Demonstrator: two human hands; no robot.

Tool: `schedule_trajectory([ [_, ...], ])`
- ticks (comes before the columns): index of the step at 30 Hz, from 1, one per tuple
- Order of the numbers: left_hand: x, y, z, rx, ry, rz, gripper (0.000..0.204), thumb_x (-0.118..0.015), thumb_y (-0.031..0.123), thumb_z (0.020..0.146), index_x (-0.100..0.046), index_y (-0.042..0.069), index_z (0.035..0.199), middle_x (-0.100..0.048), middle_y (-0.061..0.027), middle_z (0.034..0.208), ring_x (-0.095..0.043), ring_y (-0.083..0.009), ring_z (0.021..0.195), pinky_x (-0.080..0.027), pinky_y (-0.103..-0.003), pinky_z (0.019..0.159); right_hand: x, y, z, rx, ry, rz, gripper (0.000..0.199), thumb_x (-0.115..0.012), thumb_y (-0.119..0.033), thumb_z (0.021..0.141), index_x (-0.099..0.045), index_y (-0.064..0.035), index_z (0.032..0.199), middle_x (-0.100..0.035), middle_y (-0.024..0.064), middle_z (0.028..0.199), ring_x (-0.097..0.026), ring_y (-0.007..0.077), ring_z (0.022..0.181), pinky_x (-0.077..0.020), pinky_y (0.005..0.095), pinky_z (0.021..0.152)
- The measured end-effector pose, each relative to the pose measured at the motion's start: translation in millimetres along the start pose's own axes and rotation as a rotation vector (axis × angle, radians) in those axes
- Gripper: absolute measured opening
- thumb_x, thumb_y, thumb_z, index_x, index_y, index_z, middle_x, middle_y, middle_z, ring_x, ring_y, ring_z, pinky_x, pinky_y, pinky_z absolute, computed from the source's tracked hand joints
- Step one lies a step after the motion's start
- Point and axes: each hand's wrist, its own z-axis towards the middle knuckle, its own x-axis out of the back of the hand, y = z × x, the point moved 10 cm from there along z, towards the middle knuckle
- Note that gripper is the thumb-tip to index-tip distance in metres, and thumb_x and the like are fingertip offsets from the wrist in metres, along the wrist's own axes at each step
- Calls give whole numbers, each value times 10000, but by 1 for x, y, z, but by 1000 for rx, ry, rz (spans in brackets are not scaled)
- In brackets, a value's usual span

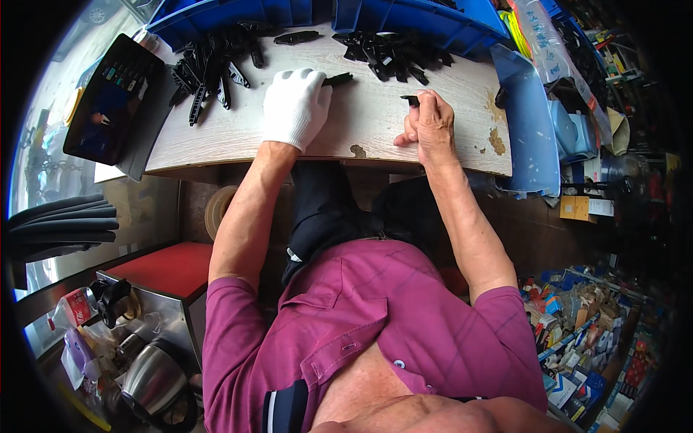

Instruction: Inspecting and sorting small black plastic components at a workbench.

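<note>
My left hand [294, 108], in a white knitted glove, is closed over the tabletop on a slim black plastic piece [338, 79] that sticks out past the fingers to the right. My bare right hand [432, 124] pinches a small black part [411, 100] between thumb and forefinger, above the right half of the table. A gap of bare wood lies between the two hands. Beyond my left hand spreads a pile of long black plastic pieces [202, 72]. Shorter black parts [386, 56] are heaped farther back on the right, and a single black piece [297, 37] lies between the heaps.
Blue bins [426, 20] line the back of the whitish table [339, 130]. A tablet in a dark folding case [115, 101] stands at the left edge. At the right edge is a light blue plastic tub [530, 137]. A steel kettle [154, 379] sits low on the left.
</note>
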Motion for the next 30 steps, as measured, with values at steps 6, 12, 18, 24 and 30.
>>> schedule_trajectory([
  [6, -10, 60, -10, 139, -144, -734, 202, -624, 159, 936, -655, 35, 1093, -678, -194, 937, -677, -369, 859, -533, -388, 777, 9, -5, 3, 120, 48, 109, 313, -526, -301, 980, -489, -98, 744, -371, -24, 558, -376, 84, 407, -480, 311, 355],
  [12, -26, 72, -10, 223, -118, -920, 174, -582, 176, 972, -648, 42, 1060, -682, -208, 902, -673, -405, 834, -527, -438, 736, 9, -5, -7, 93, 109, 78, 297, -514, -286, 989, -526, -76, 779, -410, -8, 585, -419, 115, 397, -463, 316, 337],
  [18, -42, 75, -14, 391, -45, -1075, 226, -566, 153, 985, -640, 43, 1168, -704, -209, 1005, -692, -401, 907, -547, -417, 787, 21, -7, -5, 241, 185, -11, 264, -534, -256, 982, -528, -103, 767, -387, -43, 634, -378, 84, 516, -377, 279, 456],
  [24, -46, 100, -13, 398, 30, -975, 290, -547, 139, 996, -609, 21, 1254, -697, -207, 977, -694, -284, 767, -544, -369, 743, 26, -18, -12, 309, 202, -75, 260, -539, -164, 992, -535, -57, 756, -466, -30, 628, -441, 69, 541, -394, 268, 491],
  [30, -15, 61, 15, 217, 41, -692, 281, -617, 214, 963, -653, 46, 1184, -692, -205, 1074, -674, -355, 1006, -532, -402, 868, 29, -7, -6, 193, 227, 45, 319, -563, -241, 967, -472, -105, 693, -350, -26, 550, -396, 111, 461, -432, 313, 451],
])
